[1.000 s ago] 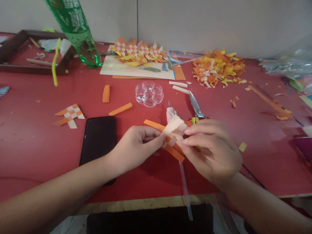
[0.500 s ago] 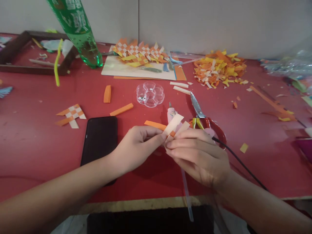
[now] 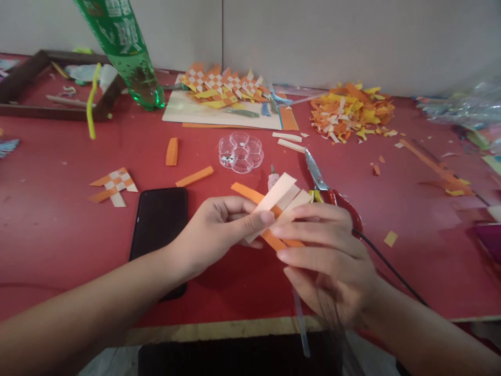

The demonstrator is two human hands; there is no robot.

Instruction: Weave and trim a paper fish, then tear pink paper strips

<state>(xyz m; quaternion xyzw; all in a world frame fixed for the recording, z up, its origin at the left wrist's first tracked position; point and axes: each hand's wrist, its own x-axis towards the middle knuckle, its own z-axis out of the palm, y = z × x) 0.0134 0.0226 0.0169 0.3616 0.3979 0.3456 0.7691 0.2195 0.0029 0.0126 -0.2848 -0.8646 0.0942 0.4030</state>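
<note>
Step looks like weaving: orange and cream paper strips (image 3: 270, 202) crossed above the table (image 3: 235, 295), pinched in the left hand (image 3: 211, 232); right hand (image 3: 332, 253) loosely curled, fingertips (image 3: 279, 230) against them, I can't tell if gripping. Next move likely wants a steady left pinch. Versus half a second ago: cream ends fanned wider, right fingers more spread

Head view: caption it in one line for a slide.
Left hand and right hand hold crossed orange and pale paper strips over a red table, near scissors and a phone.

White characters (image 3: 128, 32) on green bottle (image 3: 143, 78), unreadable
</note>
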